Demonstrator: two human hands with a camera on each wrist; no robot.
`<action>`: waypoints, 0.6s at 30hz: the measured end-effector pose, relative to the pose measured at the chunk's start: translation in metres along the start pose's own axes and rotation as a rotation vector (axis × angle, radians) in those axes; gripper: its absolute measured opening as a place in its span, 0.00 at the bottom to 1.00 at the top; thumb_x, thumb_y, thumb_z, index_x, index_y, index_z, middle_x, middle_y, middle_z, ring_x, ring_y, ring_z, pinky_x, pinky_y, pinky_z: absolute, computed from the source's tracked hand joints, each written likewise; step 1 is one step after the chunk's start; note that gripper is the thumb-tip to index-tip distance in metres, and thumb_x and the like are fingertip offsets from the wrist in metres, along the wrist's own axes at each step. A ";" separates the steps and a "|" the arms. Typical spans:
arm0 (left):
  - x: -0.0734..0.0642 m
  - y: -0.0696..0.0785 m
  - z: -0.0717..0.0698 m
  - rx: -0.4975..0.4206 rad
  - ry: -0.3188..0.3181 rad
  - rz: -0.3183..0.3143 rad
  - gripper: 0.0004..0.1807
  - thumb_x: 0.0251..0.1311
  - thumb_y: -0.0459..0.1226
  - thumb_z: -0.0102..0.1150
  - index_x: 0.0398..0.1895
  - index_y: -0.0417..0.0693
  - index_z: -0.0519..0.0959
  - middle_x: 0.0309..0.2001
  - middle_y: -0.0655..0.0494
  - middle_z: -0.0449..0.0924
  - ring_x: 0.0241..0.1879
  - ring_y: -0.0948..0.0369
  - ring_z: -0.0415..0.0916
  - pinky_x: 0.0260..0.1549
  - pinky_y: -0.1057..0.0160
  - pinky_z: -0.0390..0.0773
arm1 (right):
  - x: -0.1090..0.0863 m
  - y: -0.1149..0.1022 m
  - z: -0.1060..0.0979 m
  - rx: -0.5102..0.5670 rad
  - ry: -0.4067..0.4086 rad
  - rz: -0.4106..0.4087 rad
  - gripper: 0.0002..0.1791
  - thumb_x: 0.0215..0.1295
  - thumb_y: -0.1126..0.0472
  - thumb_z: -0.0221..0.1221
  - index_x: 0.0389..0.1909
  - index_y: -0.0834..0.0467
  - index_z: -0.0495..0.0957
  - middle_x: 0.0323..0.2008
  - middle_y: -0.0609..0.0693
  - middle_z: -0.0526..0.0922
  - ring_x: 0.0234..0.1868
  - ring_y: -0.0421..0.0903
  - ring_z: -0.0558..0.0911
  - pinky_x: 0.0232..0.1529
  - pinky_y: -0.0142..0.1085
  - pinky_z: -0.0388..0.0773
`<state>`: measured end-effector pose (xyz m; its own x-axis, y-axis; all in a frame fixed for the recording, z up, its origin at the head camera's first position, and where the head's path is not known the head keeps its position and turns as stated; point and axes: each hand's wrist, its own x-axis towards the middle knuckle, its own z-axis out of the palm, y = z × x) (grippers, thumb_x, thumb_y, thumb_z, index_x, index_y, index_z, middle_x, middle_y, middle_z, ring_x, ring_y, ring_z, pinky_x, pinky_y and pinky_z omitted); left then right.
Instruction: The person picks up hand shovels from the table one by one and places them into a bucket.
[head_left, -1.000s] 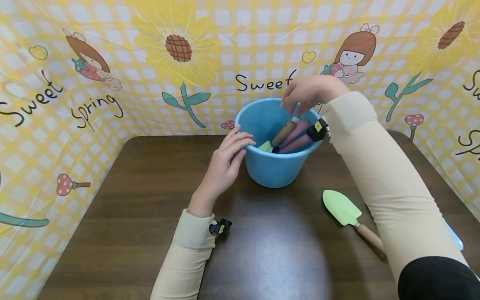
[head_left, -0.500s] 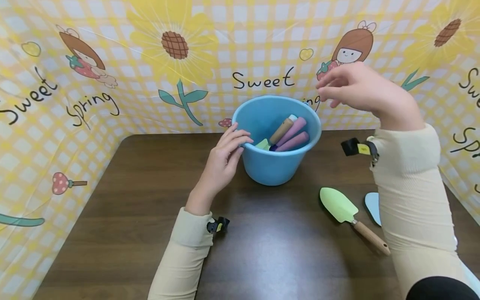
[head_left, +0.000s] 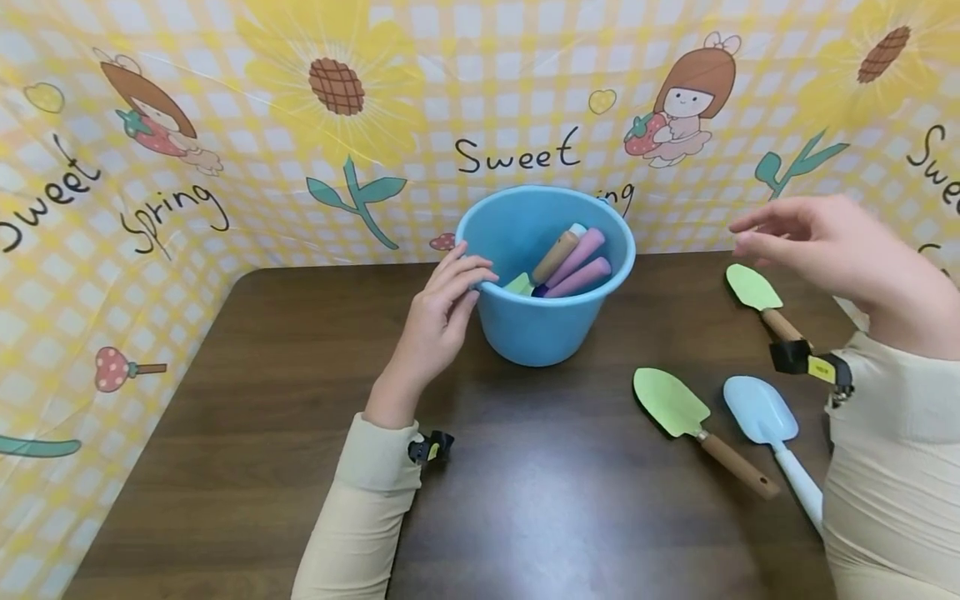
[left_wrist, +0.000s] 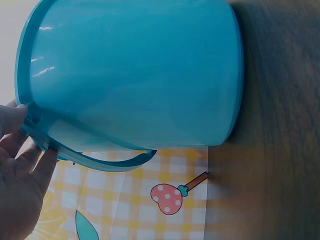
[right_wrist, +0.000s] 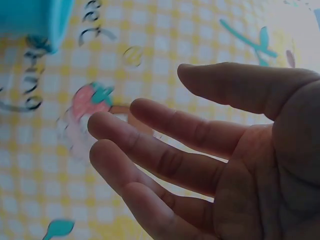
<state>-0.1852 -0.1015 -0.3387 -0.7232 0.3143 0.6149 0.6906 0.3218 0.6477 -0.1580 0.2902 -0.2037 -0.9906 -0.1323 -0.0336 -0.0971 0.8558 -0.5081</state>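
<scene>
Right hand [head_left: 836, 248] aloft — fingers [right_wrist: 167, 157] loosely bent

1. Here's the table [head_left: 247, 408], dark brown, its grain running side to side, its far left corner rounded, its surface shining at the near middle!
2. Up near the far edge, 1 blue bucket [head_left: 536, 329] stands upright, base down on the wood.
3. Over to the right lie 3 trowels, each apart from the others.
4. Closest to the bucket, the front green trowel [head_left: 684, 416], its wooden handle slanting towards the near right.
5. Just beside it, the light blue trowel [head_left: 767, 421], lying nearly parallel, handle end hidden.
6. And further back, the rear green trowel [head_left: 757, 290], wooden handle also partly hidden!
</scene>
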 end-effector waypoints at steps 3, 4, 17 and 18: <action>0.000 0.001 -0.001 0.000 -0.002 -0.001 0.13 0.71 0.27 0.49 0.51 0.38 0.81 0.60 0.45 0.78 0.76 0.48 0.55 0.73 0.51 0.62 | -0.005 0.014 0.007 -0.019 -0.014 0.015 0.23 0.72 0.51 0.57 0.59 0.63 0.76 0.31 0.27 0.82 0.30 0.27 0.78 0.33 0.18 0.68; 0.000 0.000 -0.001 -0.001 -0.002 -0.003 0.13 0.71 0.27 0.49 0.51 0.39 0.81 0.60 0.45 0.78 0.77 0.49 0.55 0.73 0.51 0.62 | -0.006 0.018 0.009 -0.030 -0.025 0.017 0.22 0.73 0.52 0.57 0.58 0.63 0.76 0.33 0.32 0.84 0.29 0.27 0.78 0.33 0.19 0.69; 0.000 0.000 -0.001 -0.003 0.000 0.003 0.13 0.71 0.27 0.48 0.51 0.40 0.82 0.60 0.45 0.78 0.76 0.47 0.55 0.75 0.53 0.60 | -0.019 0.046 0.045 -0.136 -0.257 -0.012 0.17 0.73 0.57 0.54 0.49 0.67 0.80 0.29 0.46 0.80 0.28 0.37 0.74 0.29 0.33 0.71; 0.000 0.000 -0.001 -0.004 0.000 0.002 0.13 0.71 0.27 0.48 0.51 0.40 0.81 0.60 0.44 0.78 0.76 0.47 0.55 0.75 0.53 0.60 | -0.020 0.048 0.049 -0.140 -0.285 -0.017 0.16 0.73 0.58 0.55 0.48 0.67 0.80 0.29 0.46 0.79 0.28 0.39 0.74 0.29 0.33 0.71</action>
<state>-0.1852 -0.1025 -0.3387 -0.7218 0.3153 0.6161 0.6921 0.3179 0.6481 -0.1386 0.3092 -0.2691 -0.9239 -0.2650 -0.2759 -0.1452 0.9102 -0.3879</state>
